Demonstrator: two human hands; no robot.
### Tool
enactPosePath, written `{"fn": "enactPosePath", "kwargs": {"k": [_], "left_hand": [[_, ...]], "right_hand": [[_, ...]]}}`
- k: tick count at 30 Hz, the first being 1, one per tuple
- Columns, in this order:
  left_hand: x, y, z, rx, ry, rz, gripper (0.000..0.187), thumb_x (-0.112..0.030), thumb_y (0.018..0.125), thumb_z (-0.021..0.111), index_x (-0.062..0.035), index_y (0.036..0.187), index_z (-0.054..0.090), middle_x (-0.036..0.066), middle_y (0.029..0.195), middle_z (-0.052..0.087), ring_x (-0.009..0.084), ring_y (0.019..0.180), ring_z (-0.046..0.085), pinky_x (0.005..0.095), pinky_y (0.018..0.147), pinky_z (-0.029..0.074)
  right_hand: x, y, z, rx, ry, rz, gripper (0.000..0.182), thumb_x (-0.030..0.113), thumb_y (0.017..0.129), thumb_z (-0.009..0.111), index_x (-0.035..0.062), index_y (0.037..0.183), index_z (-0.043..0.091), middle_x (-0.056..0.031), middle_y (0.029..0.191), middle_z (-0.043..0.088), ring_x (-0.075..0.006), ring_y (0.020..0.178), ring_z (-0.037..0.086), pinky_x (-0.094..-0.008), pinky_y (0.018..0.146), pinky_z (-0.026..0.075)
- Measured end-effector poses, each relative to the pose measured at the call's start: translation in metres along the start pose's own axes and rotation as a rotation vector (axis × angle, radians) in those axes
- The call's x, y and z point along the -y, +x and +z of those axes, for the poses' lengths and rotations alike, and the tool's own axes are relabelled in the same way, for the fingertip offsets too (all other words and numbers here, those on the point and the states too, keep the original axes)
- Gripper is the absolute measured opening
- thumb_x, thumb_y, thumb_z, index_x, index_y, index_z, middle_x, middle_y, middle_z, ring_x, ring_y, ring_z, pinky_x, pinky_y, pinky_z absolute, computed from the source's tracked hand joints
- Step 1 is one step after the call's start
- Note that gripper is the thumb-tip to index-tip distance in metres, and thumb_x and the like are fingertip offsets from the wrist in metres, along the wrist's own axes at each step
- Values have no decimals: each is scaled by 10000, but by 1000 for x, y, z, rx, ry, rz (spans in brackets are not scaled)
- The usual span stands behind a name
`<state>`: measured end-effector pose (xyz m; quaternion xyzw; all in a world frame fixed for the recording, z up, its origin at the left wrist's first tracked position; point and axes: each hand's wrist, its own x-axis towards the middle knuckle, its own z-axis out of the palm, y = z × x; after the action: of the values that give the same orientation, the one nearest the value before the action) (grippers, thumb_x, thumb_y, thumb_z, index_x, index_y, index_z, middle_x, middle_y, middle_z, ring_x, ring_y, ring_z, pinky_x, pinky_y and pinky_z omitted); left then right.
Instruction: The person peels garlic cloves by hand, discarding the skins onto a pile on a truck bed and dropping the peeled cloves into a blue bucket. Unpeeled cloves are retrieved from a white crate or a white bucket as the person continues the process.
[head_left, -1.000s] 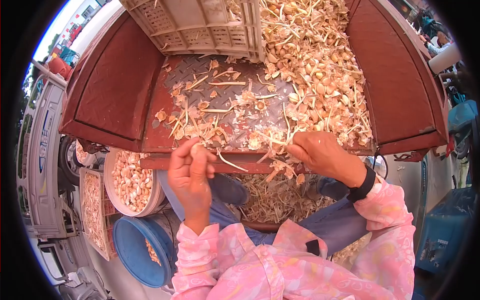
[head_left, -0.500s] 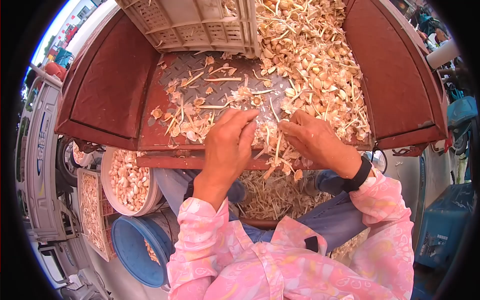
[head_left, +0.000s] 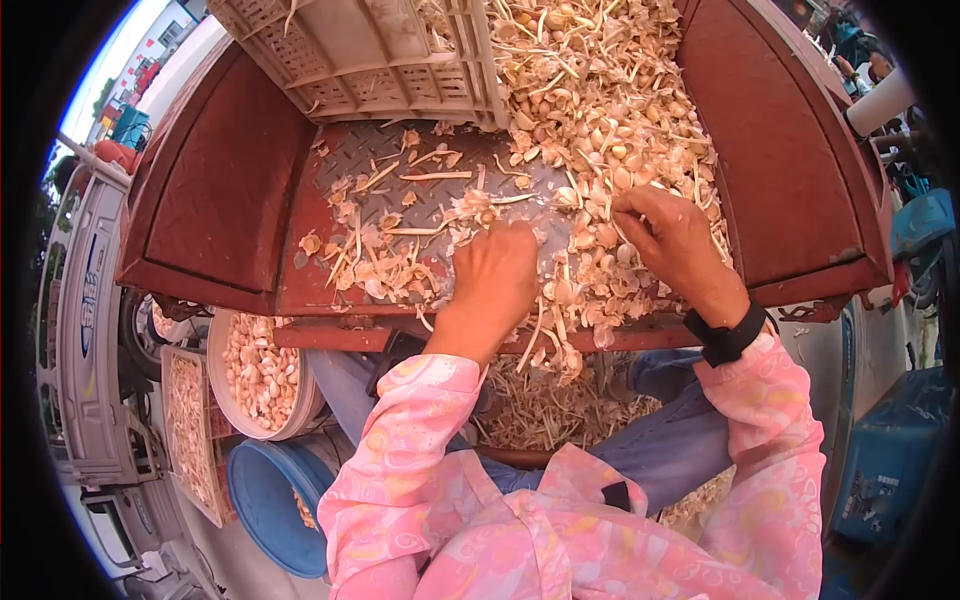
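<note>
A heap of garlic cloves, dry skins and pale stalks (head_left: 620, 130) covers the right side of the red metal truck bed (head_left: 300, 262). My right hand (head_left: 680, 240) is at the near part of this heap, thumb and forefinger pinched together among the cloves; whatever lies between the fingertips is too small to make out. Over loose skins in the middle of the bed, my left hand (head_left: 497, 280) is closed with its back toward me. Its fingertips and anything in them are hidden. Scattered skins and stalks (head_left: 375, 262) lie left of it.
A tilted plastic crate (head_left: 370, 60) stands at the back of the bed. Below left are a white bucket of cloves (head_left: 312, 390), a blue bucket (head_left: 245, 490) and a shallow crate (head_left: 195, 430). Discarded stalks (head_left: 550, 405) pile between my legs. Red side panels (head_left: 790, 180) flank the bed.
My hands have moved apart. The right one has gone up and right into the garlic heap; the left has shifted slightly right and turned, its fingers curling down over the skins.
</note>
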<state>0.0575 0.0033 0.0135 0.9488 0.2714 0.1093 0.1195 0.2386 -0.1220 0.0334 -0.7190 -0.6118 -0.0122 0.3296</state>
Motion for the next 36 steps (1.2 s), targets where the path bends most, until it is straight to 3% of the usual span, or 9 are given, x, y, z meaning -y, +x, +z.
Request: {"fn": "enactPosePath", "kwargs": {"k": [3,6,7,12,18,22,27,31,36], "left_hand": [[17,-3,1,-66,63,-58,145,-89,810,526,28,893,553,219,789,583,362,689,605,445,621,468],[38,-11,-11,-219,-389,-102,198,-103,879,503,36,1006,566,153,786,604,238,668,625,354,605,491],[41,-15,-16,-133,-785,-282,229,-107,916,498,34,1083,564,87,823,617,122,670,609,243,599,492],[50,-66,-63,-236,-1480,-465,205,-84,903,524,24,1072,561,72,861,618,86,659,589,159,566,478],[41,-105,-73,-155,-1677,-523,173,-102,903,516,5,1029,569,66,815,597,60,594,520,156,495,426],[20,-84,-50,11,-1678,-478,159,-132,914,515,-6,989,577,16,776,571,49,582,502,162,483,404],[7,-55,-36,113,-1749,-475,170,-133,917,523,2,1003,581,7,804,585,43,626,527,154,528,429],[4,-33,-24,90,-1713,-481,205,-118,914,522,12,1064,575,20,833,594,44,672,548,150,560,447],[2,-29,-29,43,-1806,-485,241,-94,914,505,28,1117,550,22,817,581,42,647,517,153,540,429]], "right_hand": [[-4,6,1,-31,-96,-15,48,95,806,581,58,837,581,-116,768,594,-313,730,595,-395,632,464],[-5,13,0,7,-15,-17,49,83,803,580,55,842,589,-110,768,592,-310,732,593,-390,635,463],[-2,14,1,34,41,-13,51,79,801,580,54,844,592,-108,767,591,-309,734,592,-388,636,463],[23,11,7,201,96,-147,59,80,788,598,62,844,596,-102,781,591,-303,767,595,-384,647,465],[-3,25,7,18,-127,-41,80,56,793,600,52,870,620,-94,803,604,-283,716,592,-353,637,452],[3,49,25,150,-286,-283,162,37,732,604,81,879,657,-84,831,606,-262,811,581,-359,696,464],[-8,59,56,255,-422,-302,179,34,715,606,64,886,650,-69,817,619,-284,809,582,-385,703,464],[0,52,51,140,3,-227,201,33,779,608,27,980,620,-129,894,641,-291,819,620,-358,690,487],[4,45,41,147,304,172,225,75,814,611,13,1030,599,-120,872,641,-240,802,622,-326,703,489]]}}
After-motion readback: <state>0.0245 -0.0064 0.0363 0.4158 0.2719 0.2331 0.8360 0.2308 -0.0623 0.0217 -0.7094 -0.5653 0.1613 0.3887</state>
